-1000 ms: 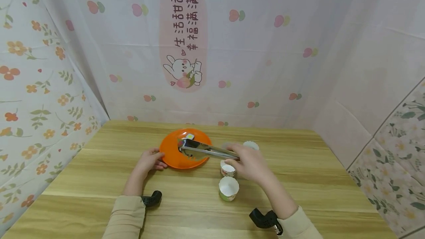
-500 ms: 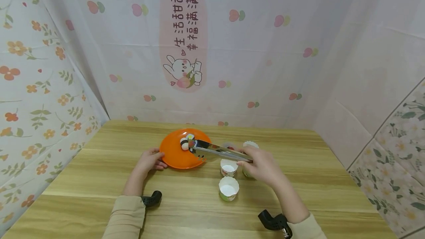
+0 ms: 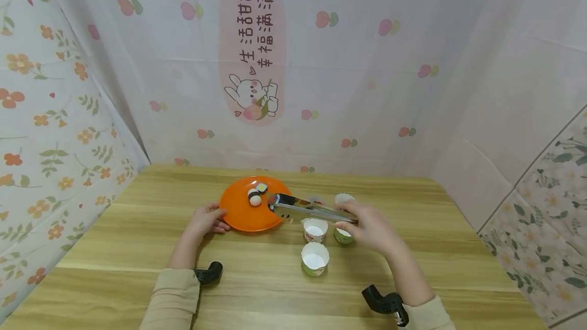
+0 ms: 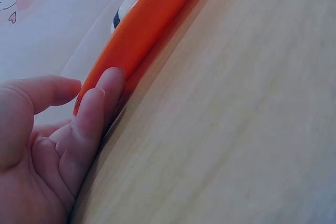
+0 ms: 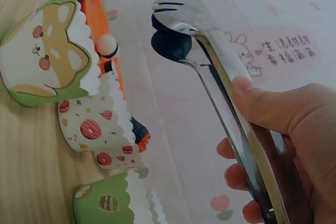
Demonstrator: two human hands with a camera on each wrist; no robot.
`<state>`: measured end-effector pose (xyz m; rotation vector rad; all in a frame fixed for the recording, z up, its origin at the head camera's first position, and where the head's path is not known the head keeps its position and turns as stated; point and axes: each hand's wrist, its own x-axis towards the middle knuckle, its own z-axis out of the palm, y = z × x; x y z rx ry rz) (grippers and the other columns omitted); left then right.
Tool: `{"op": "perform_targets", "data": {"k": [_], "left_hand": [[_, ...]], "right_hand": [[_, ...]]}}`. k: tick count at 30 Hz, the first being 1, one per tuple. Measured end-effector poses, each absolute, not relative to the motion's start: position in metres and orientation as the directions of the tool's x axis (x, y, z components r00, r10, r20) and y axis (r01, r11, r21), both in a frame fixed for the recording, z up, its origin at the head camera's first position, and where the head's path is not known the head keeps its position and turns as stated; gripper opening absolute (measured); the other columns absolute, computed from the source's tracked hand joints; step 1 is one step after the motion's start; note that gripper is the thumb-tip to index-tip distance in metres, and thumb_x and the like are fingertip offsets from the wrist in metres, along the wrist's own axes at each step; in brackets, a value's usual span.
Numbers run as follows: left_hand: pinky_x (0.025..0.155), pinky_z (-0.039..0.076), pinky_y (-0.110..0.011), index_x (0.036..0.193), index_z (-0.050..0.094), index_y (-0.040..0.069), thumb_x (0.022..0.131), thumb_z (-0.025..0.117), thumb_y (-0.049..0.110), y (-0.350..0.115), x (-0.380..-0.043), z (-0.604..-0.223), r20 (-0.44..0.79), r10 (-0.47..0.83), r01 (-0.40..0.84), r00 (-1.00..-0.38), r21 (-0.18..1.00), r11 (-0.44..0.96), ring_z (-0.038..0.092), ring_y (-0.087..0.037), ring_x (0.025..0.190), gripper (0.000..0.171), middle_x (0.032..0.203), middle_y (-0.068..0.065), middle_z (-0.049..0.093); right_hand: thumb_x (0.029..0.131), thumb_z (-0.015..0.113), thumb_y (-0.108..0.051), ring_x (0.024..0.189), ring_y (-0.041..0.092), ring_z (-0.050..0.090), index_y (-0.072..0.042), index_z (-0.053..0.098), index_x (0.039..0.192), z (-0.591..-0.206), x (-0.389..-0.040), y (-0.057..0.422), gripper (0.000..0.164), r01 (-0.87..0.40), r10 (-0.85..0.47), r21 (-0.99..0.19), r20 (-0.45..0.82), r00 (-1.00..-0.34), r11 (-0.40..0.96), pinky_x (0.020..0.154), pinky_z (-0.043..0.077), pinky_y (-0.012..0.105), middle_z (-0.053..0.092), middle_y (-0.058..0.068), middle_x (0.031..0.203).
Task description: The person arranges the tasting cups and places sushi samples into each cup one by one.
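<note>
My left hand [image 3: 206, 219] holds the near-left rim of an orange plate [image 3: 240, 215], thumb at the edge and fingers against its outer side in the left wrist view. On the plate lie a white sushi piece with a black band [image 3: 254, 197] and a sushi roll with a yellow centre [image 3: 262, 187]. My right hand [image 3: 369, 225] grips metal tongs [image 3: 316, 210], whose tips reach over the plate's right side. In the right wrist view the tongs [image 5: 220, 61] have slightly parted tips with no piece visible between them. A reddish-blue patch shows at the tips in the head view, possibly a reflection.
Several paper cups stand right of the plate: a green one [image 3: 315, 259] nearest, a red-patterned one [image 3: 315, 231] behind it, others partly under the tongs and right hand. A dark and orange piece [image 5: 139, 131] shows at a rear cup. A wooden table [image 3: 257, 289] carries everything.
My right hand and the tongs have moved right, drawing back from the middle of the plate and uncovering the black-banded sushi. My left hand keeps its place at the plate's rim.
</note>
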<state>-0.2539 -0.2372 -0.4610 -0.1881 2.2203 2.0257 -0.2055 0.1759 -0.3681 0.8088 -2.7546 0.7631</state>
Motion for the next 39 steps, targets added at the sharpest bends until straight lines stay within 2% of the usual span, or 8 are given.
{"op": "perform_targets", "data": {"k": [5,17,25,35,39], "left_hand": [[0.057,0.056,-0.026,0.141,0.026,-0.015,0.099,0.048,0.01,-0.237,-0.253,-0.458,-0.184,-0.006,-0.184,-0.983,0.978,0.094,0.066,-0.017,0.059,0.053,0.079,-0.011,0.065],[0.056,0.056,-0.026,0.141,0.025,-0.016,0.1,0.048,0.01,-0.237,-0.253,-0.455,-0.178,0.001,-0.177,-0.984,0.979,0.105,0.066,-0.017,0.059,0.054,0.078,-0.012,0.065],[0.056,0.056,-0.027,0.14,0.026,-0.016,0.099,0.047,0.009,-0.238,-0.256,-0.462,-0.178,-0.004,-0.178,-0.984,0.979,0.101,0.066,-0.018,0.059,0.052,0.079,-0.012,0.065],[0.056,0.056,-0.026,0.139,0.029,-0.016,0.099,0.048,0.009,-0.237,-0.255,-0.463,-0.168,-0.001,-0.167,-0.986,0.981,0.104,0.066,-0.018,0.059,0.05,0.079,-0.013,0.065],[0.057,0.056,-0.026,0.139,0.027,-0.017,0.099,0.047,0.009,-0.237,-0.255,-0.462,-0.165,-0.002,-0.164,-0.986,0.982,0.097,0.066,-0.018,0.059,0.051,0.081,-0.013,0.064]], "right_hand": [[0.086,0.073,-0.023,0.081,0.011,0.064,-0.007,0.065,0.121,-0.366,-0.206,0.185,0.039,-0.536,-0.453,-0.453,0.286,-0.844,0.712,0.065,0.053,0.028,0.065,0.008,0.114],[0.086,0.072,-0.025,0.082,0.011,0.062,-0.007,0.066,0.12,-0.355,-0.202,0.201,0.039,-0.527,-0.447,-0.434,0.278,-0.85,0.731,0.066,0.051,0.032,0.064,0.01,0.117],[0.086,0.074,-0.022,0.076,0.009,0.057,-0.012,0.067,0.113,-0.354,-0.203,0.21,0.03,-0.508,-0.447,-0.429,0.241,-0.861,0.747,0.063,0.048,0.031,0.066,-0.002,0.1],[0.085,0.074,-0.02,0.076,0.01,0.055,-0.016,0.067,0.114,-0.354,-0.202,0.223,0.03,-0.504,-0.45,-0.434,0.228,-0.864,0.747,0.063,0.047,0.03,0.065,-0.007,0.097],[0.085,0.074,-0.02,0.07,0.01,0.052,-0.017,0.068,0.113,-0.354,-0.202,0.225,0.029,-0.492,-0.448,-0.434,0.208,-0.87,0.755,0.058,0.044,0.028,0.064,-0.008,0.094]]}}
